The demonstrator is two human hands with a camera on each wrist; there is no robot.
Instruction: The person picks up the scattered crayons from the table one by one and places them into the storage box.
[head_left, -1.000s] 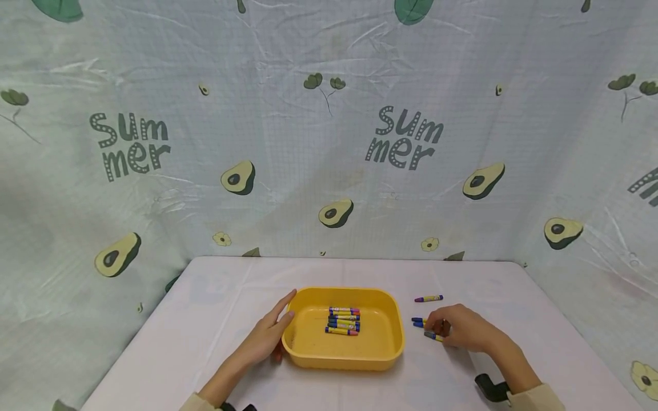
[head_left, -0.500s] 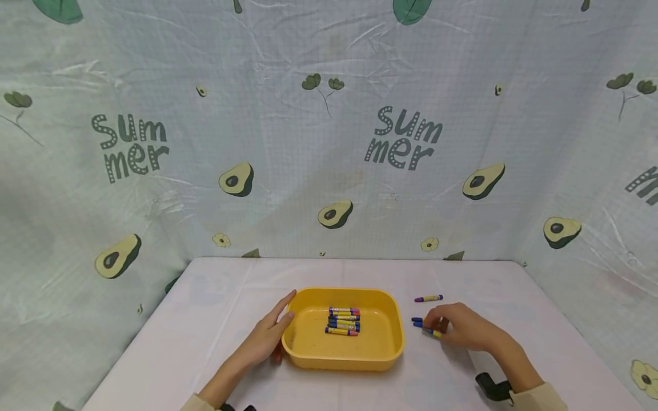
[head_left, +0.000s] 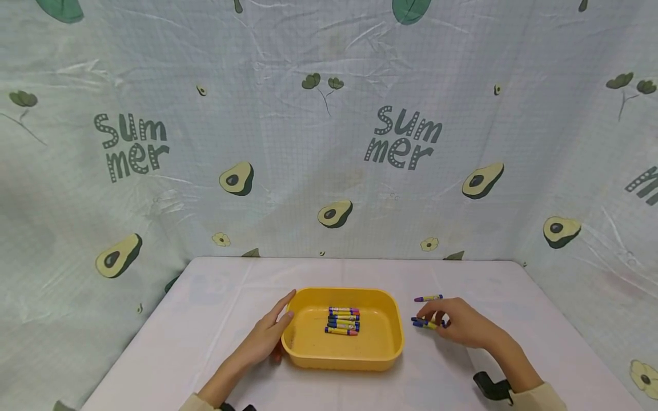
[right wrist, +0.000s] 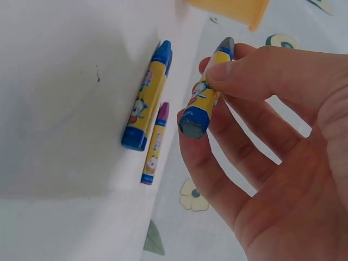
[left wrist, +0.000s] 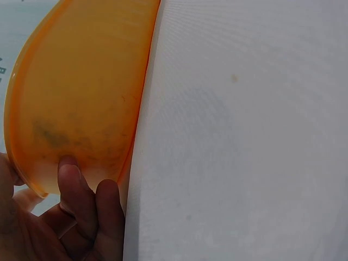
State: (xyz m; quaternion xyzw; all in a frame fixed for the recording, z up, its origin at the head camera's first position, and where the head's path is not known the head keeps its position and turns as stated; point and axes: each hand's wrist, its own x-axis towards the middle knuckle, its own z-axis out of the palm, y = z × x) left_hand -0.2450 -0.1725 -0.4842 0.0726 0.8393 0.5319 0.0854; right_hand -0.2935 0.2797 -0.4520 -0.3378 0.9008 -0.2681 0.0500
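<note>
There's the right hand (head_left: 462,324) pinching the grey crayon (right wrist: 200,100) mid-barrel, right of the tray (head_left: 339,363), near the blue crayons (right wrist: 142,106); left hand (head_left: 264,337) grips the tray's side. I'd guess light, stiff, waxy-slick, snappable: wrapped middle's safest.

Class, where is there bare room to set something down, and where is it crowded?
Bare: the table left of the left hand; the strip between the yellow tray and the table's far edge; the table right of the right hand; the tray floor either side of the crayon row. Crowded: right of the tray, where loose crayons lie by the right hand.
</note>
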